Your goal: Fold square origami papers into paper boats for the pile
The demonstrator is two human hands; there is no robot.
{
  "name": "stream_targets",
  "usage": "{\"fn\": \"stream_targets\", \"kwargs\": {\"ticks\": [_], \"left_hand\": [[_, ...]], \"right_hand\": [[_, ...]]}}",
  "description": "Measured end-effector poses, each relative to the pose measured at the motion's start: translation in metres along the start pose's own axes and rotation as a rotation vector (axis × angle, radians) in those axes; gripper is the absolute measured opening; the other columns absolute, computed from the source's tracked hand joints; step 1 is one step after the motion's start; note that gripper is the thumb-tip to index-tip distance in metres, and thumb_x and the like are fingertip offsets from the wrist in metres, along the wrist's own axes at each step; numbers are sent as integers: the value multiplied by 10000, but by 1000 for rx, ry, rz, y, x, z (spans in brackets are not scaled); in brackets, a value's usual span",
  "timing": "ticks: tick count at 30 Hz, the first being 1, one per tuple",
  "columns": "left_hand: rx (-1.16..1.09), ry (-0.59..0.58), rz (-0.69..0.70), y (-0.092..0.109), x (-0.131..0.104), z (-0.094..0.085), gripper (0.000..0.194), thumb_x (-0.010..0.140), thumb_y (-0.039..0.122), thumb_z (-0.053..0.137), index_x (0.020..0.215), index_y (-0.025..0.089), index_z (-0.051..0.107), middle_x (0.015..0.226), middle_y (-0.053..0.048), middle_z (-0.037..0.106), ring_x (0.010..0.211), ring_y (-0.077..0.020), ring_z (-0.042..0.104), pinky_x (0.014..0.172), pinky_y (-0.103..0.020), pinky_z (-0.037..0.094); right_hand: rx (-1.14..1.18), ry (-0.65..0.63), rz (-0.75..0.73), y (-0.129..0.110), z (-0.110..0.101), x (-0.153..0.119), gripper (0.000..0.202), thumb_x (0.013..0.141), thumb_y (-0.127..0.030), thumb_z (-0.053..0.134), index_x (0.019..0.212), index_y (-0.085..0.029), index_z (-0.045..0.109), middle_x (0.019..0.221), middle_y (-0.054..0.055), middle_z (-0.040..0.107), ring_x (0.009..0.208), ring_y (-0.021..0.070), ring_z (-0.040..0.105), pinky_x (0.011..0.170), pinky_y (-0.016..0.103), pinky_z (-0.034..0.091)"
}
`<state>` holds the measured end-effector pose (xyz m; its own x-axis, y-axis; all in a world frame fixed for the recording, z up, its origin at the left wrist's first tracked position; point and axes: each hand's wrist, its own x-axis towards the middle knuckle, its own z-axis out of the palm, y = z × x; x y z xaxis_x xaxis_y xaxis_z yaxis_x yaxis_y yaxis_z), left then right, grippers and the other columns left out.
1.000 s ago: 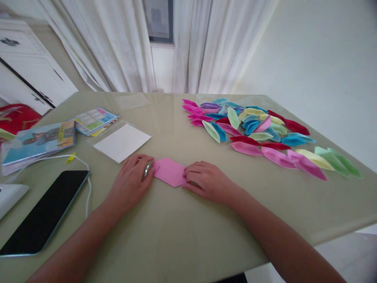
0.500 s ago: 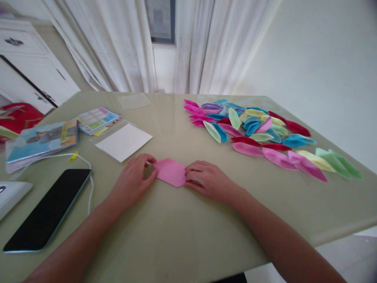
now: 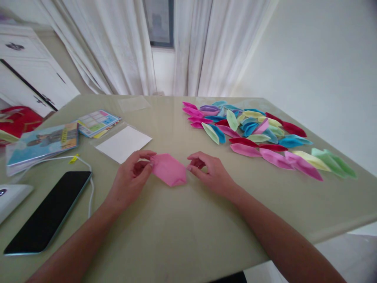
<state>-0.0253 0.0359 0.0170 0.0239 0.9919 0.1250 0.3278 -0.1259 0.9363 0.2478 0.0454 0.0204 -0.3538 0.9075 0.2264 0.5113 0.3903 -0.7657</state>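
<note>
A pink piece of folded paper [image 3: 170, 169], roughly six-sided, is at the middle of the table in front of me. My left hand [image 3: 133, 173] pinches its upper left corner between thumb and fingers. Just off the paper's right end is my right hand [image 3: 210, 171], its thumb and index finger curled close together beside the edge. Whether those fingertips hold anything is too small to make out. A small fold shows at the paper's lower right edge. To the right lie several folded paper pieces [image 3: 247, 150] in pink, red, blue, yellow, green and purple.
A white sheet [image 3: 123, 143] in a clear sleeve lies beyond my left hand. Further left are booklets [image 3: 44, 143], printed cards [image 3: 98, 121], a white cable [image 3: 92, 192], a black-screened phone [image 3: 50, 212] and part of a white device [image 3: 13, 198]. Curtains [image 3: 114, 47] hang behind the table.
My right hand has let go of the paper's right end and moved slightly right. My left hand keeps its pinch, and the paper is now tilted, its right end lower.
</note>
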Motion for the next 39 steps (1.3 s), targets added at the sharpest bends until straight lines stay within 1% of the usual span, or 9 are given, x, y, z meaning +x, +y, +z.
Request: {"fn": "stream_targets", "kwargs": {"ticks": [7,12,15,19,25,28,31,36,39], "left_hand": [[-180,-6,-51,6,-6,5,399,907,490,761,1186,232,639,1073,-64,755,950,-230,760,786,-343,604],[-198,-28,-90,3,-7,7,420,848,448,833,1118,225,601,1118,-63,719,905,-215,738,705,-320,615],[-216,-76,-54,2,-7,8,360,870,410,817,1067,223,582,1248,-75,675,919,-188,724,726,-314,625],[-223,-125,-31,1,-8,7,290,945,400,734,1132,227,597,1236,-79,680,925,-184,721,735,-304,616],[-186,-99,93,-3,-7,4,251,972,344,713,1193,243,649,1355,-90,656,919,-159,733,744,-262,600],[-220,-190,114,-3,-7,3,195,954,312,750,1109,237,659,1409,-95,624,950,-155,747,821,-278,622],[-298,-312,45,-2,-7,3,250,890,297,832,1048,234,648,1476,-106,585,1055,-203,760,875,-318,646],[-248,-411,61,-3,-8,3,360,848,291,873,1177,255,729,1529,-120,554,1256,-281,700,989,-361,634],[-202,-421,78,-2,-7,2,326,882,320,838,1195,257,771,1504,-119,596,1205,-270,722,957,-337,643]], "right_hand": [[258,-3,103,-1,5,1,142,943,-308,756,995,-178,733,853,27,786,754,166,737,697,278,568],[367,60,109,0,6,2,167,936,-344,758,988,-191,719,849,23,772,777,177,750,736,305,586],[384,113,93,1,6,2,153,941,-335,750,994,-198,707,858,21,763,771,173,741,730,304,582],[443,143,88,7,5,4,190,935,-343,762,1041,-212,674,851,9,740,773,172,724,715,297,572],[472,163,114,11,5,6,198,944,-381,740,1040,-221,671,818,-7,683,744,154,673,681,272,538],[462,180,133,11,4,7,173,937,-363,732,1006,-212,682,815,1,688,737,156,663,671,275,521],[446,198,139,11,3,8,162,925,-356,743,964,-205,699,817,9,698,734,155,649,665,278,505],[533,201,141,13,2,9,193,906,-377,781,938,-201,707,811,7,701,729,148,651,665,270,516],[602,186,147,12,1,10,226,886,-391,816,948,-200,713,840,11,711,764,146,662,701,268,540]]}}
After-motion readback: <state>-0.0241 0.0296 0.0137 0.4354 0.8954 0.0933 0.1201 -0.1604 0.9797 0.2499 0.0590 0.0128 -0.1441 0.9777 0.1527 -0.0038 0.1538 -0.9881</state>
